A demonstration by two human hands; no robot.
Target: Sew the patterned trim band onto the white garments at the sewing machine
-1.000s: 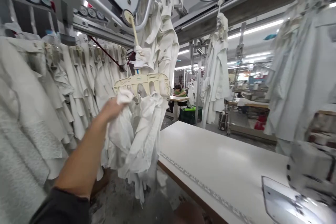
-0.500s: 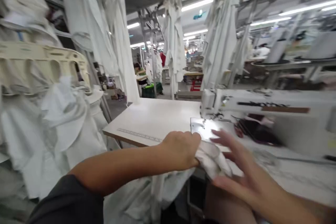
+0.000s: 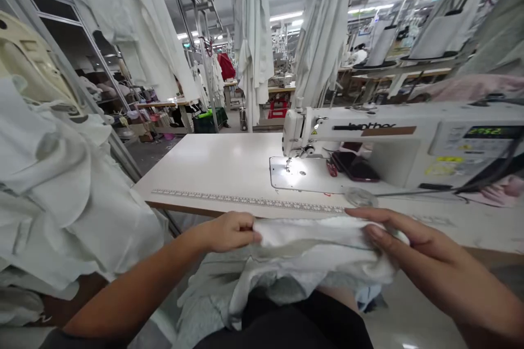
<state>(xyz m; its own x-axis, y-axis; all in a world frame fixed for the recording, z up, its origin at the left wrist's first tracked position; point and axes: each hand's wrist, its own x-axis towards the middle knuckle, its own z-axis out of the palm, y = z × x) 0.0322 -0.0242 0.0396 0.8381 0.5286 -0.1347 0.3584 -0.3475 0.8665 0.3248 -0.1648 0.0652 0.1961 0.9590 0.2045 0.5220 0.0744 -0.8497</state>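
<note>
The left hand [image 3: 229, 232] and right hand [image 3: 413, 242] grip a white garment [image 3: 311, 245], both clenched on it just off the tabletop [image 3: 204, 163] edge; a slack grip could let its hanging weight drag it down

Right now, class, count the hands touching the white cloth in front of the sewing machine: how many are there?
2: the left hand at the left end of the white cloth, and the right hand at its right end. No others show.

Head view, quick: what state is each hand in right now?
Left hand: closed, holding the white garment.
Right hand: closed, holding that garment's edge.
</note>
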